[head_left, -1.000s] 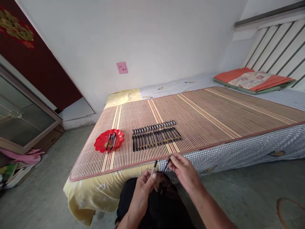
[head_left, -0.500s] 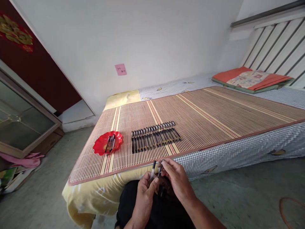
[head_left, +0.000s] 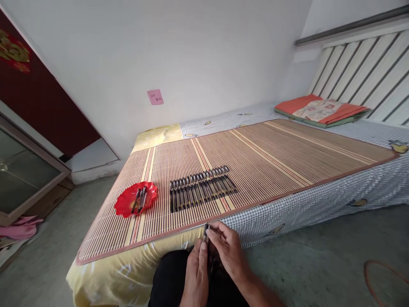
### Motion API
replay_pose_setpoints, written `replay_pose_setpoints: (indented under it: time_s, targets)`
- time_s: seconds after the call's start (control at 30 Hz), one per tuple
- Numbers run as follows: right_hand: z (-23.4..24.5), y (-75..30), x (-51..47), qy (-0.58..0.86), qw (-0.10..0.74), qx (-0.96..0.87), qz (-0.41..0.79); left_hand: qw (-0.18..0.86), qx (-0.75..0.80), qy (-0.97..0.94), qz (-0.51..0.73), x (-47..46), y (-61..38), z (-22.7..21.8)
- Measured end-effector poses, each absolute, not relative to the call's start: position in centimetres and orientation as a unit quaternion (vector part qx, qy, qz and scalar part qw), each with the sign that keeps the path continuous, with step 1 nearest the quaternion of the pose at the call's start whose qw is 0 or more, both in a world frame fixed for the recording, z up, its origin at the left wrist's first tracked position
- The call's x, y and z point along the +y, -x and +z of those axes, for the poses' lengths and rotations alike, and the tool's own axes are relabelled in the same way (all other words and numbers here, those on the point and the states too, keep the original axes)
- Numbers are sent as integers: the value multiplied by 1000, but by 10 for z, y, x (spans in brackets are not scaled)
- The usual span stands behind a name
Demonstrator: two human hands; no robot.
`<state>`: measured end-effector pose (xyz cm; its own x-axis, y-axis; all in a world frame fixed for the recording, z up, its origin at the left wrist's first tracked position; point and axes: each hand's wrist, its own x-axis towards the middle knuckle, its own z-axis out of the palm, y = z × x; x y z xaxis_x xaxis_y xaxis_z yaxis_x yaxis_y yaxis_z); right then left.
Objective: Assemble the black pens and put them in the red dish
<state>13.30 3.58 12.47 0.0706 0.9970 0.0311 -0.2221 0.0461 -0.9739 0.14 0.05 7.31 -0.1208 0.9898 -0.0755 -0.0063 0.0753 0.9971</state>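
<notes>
Just off the near edge of the bed, my left hand is closed around the lower part of a pen that points up and away from me. At its dark top end, my right hand pinches with thumb and forefinger, so the hands nearly touch. My fingers hide much of the pen. Beyond my hands, a row of several dark pens lies side by side on the bamboo mat. Left of the row, a red scalloped plate holds a few pens.
The mat covers a bed with a yellow cloth and a checked sheet hanging over its front. A folded orange quilt lies at the far right by a white slatted headboard. A glass-fronted cabinet stands left.
My hands have come together: the thin dark piece that was in my right fingers, apart from the pen, now meets the pen's top. The view has turned slightly right.
</notes>
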Motion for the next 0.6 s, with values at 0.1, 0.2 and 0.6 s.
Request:
replay_pose_setpoints:
  time_s: [0.1,0.2,0.6]
  targets:
    - [126,-153,49,459,576,-434,518,489,538,-503,468,3,-3,72]
    - [136,-200,80,494,557,-452,492,470,488,-632,376,10,-10,67]
    - [125,-324,264,692,336,-574,281,157,394,-847,319,34,-29,-4]
